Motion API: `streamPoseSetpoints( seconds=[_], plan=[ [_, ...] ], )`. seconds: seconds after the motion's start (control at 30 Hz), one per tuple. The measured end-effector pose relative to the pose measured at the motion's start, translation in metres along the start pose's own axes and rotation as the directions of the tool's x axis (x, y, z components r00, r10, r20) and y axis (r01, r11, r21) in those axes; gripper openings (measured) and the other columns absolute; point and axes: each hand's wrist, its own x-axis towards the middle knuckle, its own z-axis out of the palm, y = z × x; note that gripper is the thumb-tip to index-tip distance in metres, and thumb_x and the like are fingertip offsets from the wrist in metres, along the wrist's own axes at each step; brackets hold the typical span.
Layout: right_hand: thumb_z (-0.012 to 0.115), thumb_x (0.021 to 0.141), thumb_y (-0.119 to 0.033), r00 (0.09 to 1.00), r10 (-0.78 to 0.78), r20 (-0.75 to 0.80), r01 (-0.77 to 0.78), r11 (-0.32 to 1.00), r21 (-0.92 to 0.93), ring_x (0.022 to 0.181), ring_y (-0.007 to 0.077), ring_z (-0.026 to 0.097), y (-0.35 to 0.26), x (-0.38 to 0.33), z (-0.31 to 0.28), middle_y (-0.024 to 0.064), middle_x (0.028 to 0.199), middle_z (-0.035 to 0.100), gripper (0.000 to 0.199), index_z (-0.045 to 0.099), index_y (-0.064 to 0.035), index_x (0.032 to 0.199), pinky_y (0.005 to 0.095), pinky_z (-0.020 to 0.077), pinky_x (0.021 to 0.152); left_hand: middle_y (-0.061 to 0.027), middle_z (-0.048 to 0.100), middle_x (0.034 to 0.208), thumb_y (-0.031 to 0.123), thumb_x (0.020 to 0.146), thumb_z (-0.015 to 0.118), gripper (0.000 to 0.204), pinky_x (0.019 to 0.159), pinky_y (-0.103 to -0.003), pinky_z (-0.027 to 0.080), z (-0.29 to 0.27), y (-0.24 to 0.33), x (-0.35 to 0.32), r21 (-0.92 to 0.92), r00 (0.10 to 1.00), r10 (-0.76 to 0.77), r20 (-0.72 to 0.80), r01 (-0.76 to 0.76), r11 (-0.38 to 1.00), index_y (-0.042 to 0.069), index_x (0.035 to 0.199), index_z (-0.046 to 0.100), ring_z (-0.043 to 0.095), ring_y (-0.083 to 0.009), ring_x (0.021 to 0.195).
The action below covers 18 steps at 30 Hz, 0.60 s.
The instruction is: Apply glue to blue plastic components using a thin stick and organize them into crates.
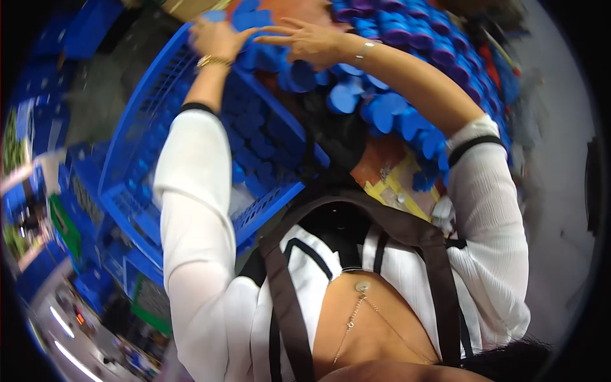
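Observation:
My left hand (219, 39), with a gold bracelet at the wrist, is over the far rim of a blue plastic basket (137, 95). Its fingers are blurred, and a light blue piece (214, 16) shows right by them; whether they grip it cannot be made out. Close beside it, my right hand (309, 44) reaches leftward with its fingers stretched out and apart, a silver band on the wrist. Beneath and around the right hand lie many round blue plastic pieces (344, 99). Inside the basket are more dark blue pieces (254, 137), partly in shadow.
Rows of stacked blue and purple round pieces (420, 32) fill the far right of an orange-brown work surface (375, 159). Yellow tape (398, 194) crosses its near edge. More blue crates (89, 28) and a green tray edge (63, 226) stand at the left.

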Motion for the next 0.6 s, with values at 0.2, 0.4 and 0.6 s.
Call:
streamPoseSetpoints(
  seconds=[0.2, 0.4, 0.6],
  plan=[
    [0.085, 0.041, -0.018, 0.99, -0.005, 0.143, 0.002, 1.0, 0.027, 0.143, 0.0239, 0.014, 0.012, 0.019, -0.002, 0.0054, 0.152, 0.023, 0.051, 0.074, -0.0181, 0.091, 0.0556, 0.0187, 0.113, -0.0247, 0.039, 0.131, 0.047, 0.063, 0.075, 0.057, 0.095, -0.044, 0.043, -0.008, 0.023, -0.026, -0.434, 0.969, -0.173, -0.179, 0.08, 0.897, 0.006, 0.101, 0.069, 0.041, -0.0393, 0.118],
    [0.084, 0.047, -0.015, 0.978, -0.04, 0.206, 0.027, 0.998, 0.064, 0.125, 0.0288, 0.041, 0.022, 0.042, 0.001, 0.0096, 0.142, 0.036, 0.052, 0.072, -0.0126, 0.098, 0.0356, 0.044, 0.098, -0.0383, 0.045, 0.124, 0.046, 0.058, 0.076, 0.052, 0.091, -0.044, 0.045, -0.06, -0.022, -0.037, -0.683, 0.963, -0.244, 0.118, 0.257, 0.683, 0.002, 0.087, 0.072, 0.05, -0.0464, 0.106],
    [0.083, 0.053, -0.026, 0.919, -0.296, 0.26, 0.239, 0.943, 0.23, 0.106, 0.0361, 0.053, 0.03, 0.06, -0.019, 0.0246, 0.128, 0.044, 0.051, 0.07, -0.0064, 0.099, 0.0409, 0.0457, 0.091, -0.0075, 0.065, 0.09, 0.055, 0.069, 0.075, 0.056, 0.069, -0.025, 0.045, -0.036, -0.183, -0.146, -0.825, 0.841, -0.481, 0.248, 0.444, 0.351, 0.007, 0.099, 0.072, 0.058, -0.0141, 0.086]
  ],
)
